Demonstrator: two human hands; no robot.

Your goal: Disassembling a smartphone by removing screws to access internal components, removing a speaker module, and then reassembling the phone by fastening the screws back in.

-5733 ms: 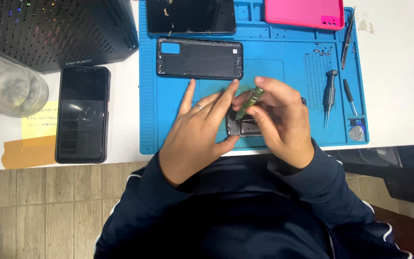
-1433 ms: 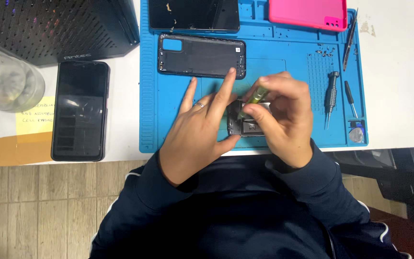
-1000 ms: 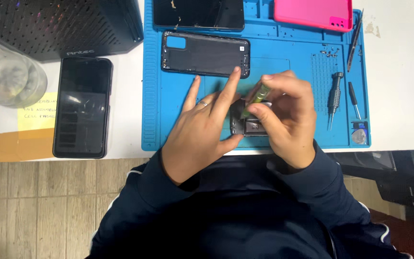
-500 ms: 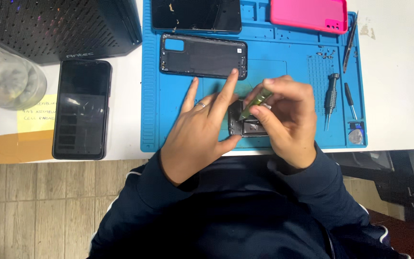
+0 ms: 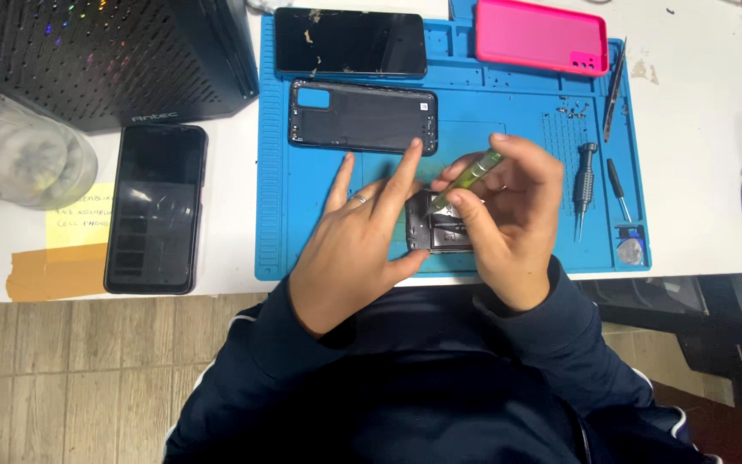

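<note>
On the blue mat (image 5: pixel 302 241), my left hand (image 5: pixel 358 245) pins the opened phone (image 5: pixel 436 230), fingers spread; my right hand's (image 5: pixel 508 219) grip is clamped on the green screwdriver (image 5: pixel 470 177). Best I keep the tip square, pressure light.

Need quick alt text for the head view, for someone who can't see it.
The right hand holds a green screwdriver tip-down on an opened phone, which the left hand steadies on a blue repair mat. A removed black back cover lies just beyond.
</note>
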